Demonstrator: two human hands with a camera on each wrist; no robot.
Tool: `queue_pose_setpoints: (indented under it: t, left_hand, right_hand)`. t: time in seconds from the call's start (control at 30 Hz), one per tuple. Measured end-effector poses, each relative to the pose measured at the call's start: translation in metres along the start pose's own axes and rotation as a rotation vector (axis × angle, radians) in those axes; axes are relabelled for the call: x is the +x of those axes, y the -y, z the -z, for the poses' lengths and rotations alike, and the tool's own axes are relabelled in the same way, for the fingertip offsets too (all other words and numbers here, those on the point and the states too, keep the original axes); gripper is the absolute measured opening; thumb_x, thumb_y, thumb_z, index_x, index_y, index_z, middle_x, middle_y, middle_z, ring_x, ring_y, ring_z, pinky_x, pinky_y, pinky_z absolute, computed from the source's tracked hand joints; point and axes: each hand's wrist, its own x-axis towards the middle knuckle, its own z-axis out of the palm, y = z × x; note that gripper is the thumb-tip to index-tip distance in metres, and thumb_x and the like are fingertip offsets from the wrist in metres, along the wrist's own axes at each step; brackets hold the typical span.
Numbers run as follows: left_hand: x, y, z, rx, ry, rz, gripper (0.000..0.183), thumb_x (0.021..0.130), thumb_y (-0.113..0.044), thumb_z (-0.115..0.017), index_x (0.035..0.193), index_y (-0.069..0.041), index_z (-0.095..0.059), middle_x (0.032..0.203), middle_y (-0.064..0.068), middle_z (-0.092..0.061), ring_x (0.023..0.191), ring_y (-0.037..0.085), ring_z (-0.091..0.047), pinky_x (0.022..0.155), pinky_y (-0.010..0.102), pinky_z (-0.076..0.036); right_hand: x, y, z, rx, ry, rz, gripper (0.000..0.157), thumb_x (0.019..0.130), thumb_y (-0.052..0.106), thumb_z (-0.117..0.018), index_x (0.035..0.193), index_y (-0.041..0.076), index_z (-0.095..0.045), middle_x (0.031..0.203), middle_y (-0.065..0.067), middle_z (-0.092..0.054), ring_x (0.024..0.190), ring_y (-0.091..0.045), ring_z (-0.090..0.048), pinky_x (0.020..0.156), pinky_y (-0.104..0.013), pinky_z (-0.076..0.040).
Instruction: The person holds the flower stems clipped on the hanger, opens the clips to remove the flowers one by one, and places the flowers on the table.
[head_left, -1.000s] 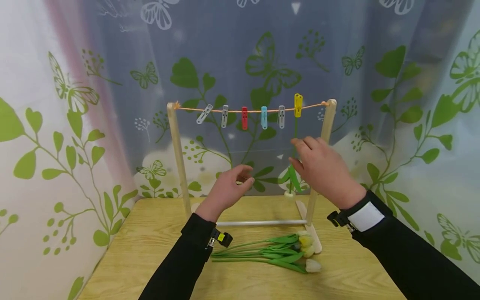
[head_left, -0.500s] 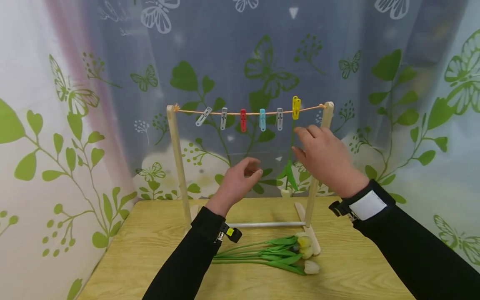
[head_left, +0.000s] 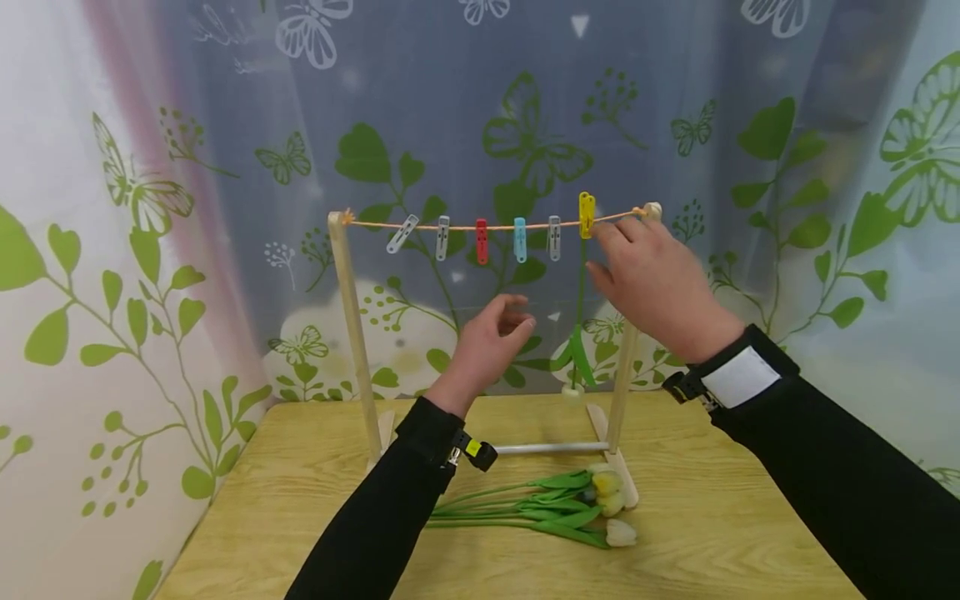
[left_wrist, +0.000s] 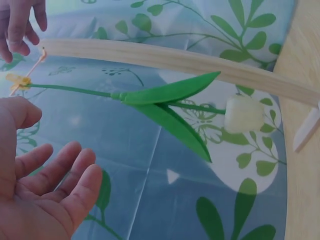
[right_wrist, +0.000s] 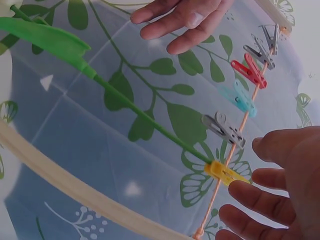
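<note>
A white tulip (left_wrist: 245, 114) with green leaves hangs upside down, its stem end caught in a yellow clothespin (head_left: 587, 215) on the orange string (head_left: 461, 226). My right hand (head_left: 660, 279) is just right of that clothespin, fingers loosely bent and holding nothing. In the right wrist view a fingertip overlaps the lower end of the yellow clothespin. Lower and to the left, my left hand (head_left: 486, 346) hovers in front of the frame with relaxed fingers, also holding nothing. From the left wrist view, its palm (left_wrist: 45, 200) faces up beside the stem.
Grey, red (head_left: 482, 242) and blue (head_left: 520, 240) clothespins hang along the string to the left. Wooden posts (head_left: 352, 325) hold the string, joined low by a white rod (head_left: 551, 448). Several tulips (head_left: 540, 504) lie on the wooden table (head_left: 247, 500) in front. A patterned curtain stands behind.
My right hand has risen from beside the hanging tulip's stem to the yellow clothespin. My left hand has moved up and slightly right. The tulip stays hanging.
</note>
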Motion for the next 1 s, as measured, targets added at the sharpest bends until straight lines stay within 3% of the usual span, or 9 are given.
queue_pose_setpoints:
  t: [0.2,0.33,0.5,0.77,1.0]
  left_hand:
    - [0.008,-0.001,-0.007,-0.021,-0.007,0.0,0.046,0.107,-0.048,-0.054,0.15,-0.04,-0.043,0.147,-0.005,-0.057,0.14,0.018,-0.052,0.113,0.034,-0.047]
    - [0.012,-0.003,-0.014,-0.03,-0.01,0.0,0.044,0.107,-0.046,-0.055,0.149,-0.039,-0.045,0.145,-0.006,-0.058,0.137,0.016,-0.054,0.111,0.031,-0.048]
    - [0.019,-0.007,-0.019,-0.07,-0.012,0.002,0.045,0.105,-0.053,-0.055,0.147,-0.042,-0.044,0.146,-0.007,-0.055,0.138,0.016,-0.052,0.11,0.032,-0.049]
    - [0.027,-0.012,-0.022,-0.095,-0.031,-0.001,0.052,0.105,-0.052,-0.054,0.153,-0.033,-0.043,0.149,-0.006,-0.053,0.14,0.02,-0.05,0.11,0.035,-0.051]
    - [0.034,-0.019,-0.025,-0.102,-0.046,-0.019,0.042,0.106,-0.05,-0.054,0.146,-0.037,-0.047,0.145,-0.008,-0.054,0.136,0.016,-0.052,0.107,0.035,-0.052]
  right_hand:
    - [0.005,-0.008,0.003,-0.023,0.015,0.004,0.046,0.094,0.013,-0.078,0.132,-0.009,-0.063,0.109,-0.027,-0.068,0.096,-0.044,-0.064,0.08,-0.053,-0.063]
    - [0.007,-0.014,0.003,-0.055,0.035,0.042,0.046,0.094,0.012,-0.077,0.131,-0.011,-0.063,0.106,-0.027,-0.067,0.092,-0.043,-0.065,0.086,-0.054,-0.061]
    - [0.013,-0.017,0.007,-0.098,0.041,0.071,0.041,0.095,0.012,-0.077,0.126,-0.011,-0.063,0.102,-0.026,-0.066,0.087,-0.043,-0.064,0.08,-0.052,-0.061]
    - [0.025,-0.023,0.011,-0.109,0.053,0.067,0.037,0.097,0.013,-0.075,0.125,-0.009,-0.064,0.103,-0.027,-0.067,0.087,-0.044,-0.064,0.078,-0.052,-0.062]
    - [0.031,-0.03,0.015,-0.075,0.077,0.051,0.036,0.096,0.01,-0.075,0.125,-0.01,-0.065,0.107,-0.028,-0.068,0.09,-0.044,-0.064,0.08,-0.052,-0.062]
